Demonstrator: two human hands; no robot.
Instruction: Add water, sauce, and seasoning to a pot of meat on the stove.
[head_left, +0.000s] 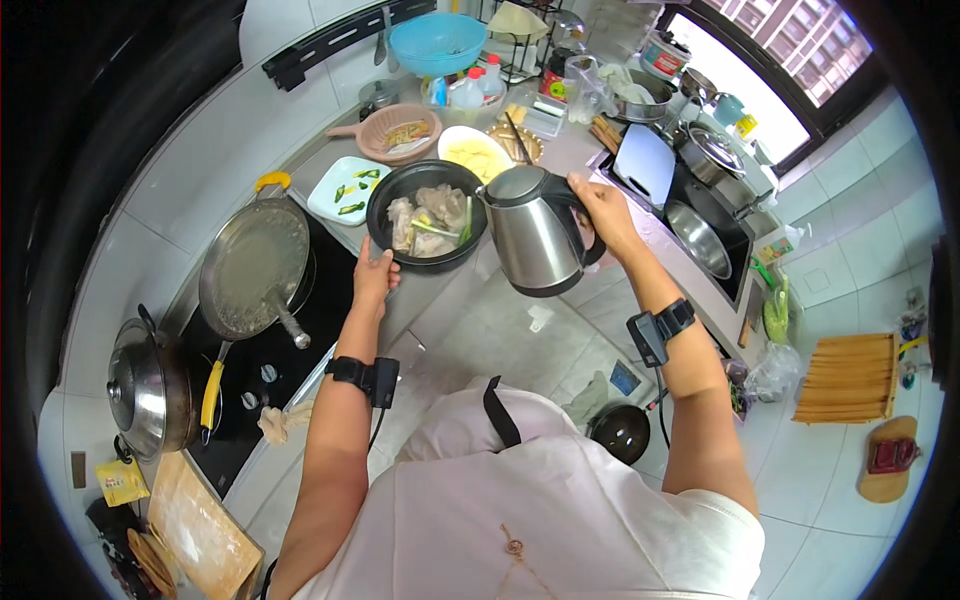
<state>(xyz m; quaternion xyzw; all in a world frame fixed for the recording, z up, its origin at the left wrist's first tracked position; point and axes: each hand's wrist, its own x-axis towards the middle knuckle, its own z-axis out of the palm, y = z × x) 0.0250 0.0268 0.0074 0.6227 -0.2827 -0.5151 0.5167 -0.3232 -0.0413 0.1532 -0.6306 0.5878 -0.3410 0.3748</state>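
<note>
My right hand (604, 214) is closed around the black handle of a stainless steel electric kettle (534, 232), which is held up with its spout at the rim of a black pot (442, 264). No stream of water can be made out. Inside the pot lie pieces of pale meat (442, 206) and strips of green onion (436, 229). My left hand (375, 277) touches the pot's near left rim with its fingertips, thumb raised. Left of the pot is a white square dish (330, 187) with green pieces; behind it stands a white bowl (469, 142) of yellow food.
A wok (255, 270) of cloudy liquid with a ladle sits on the black hob at left, beside a lidded steel pot (142, 390). A pink strainer (390, 124) stands behind. At right are a cutting board (643, 165) and a steel basin (697, 236) at the sink.
</note>
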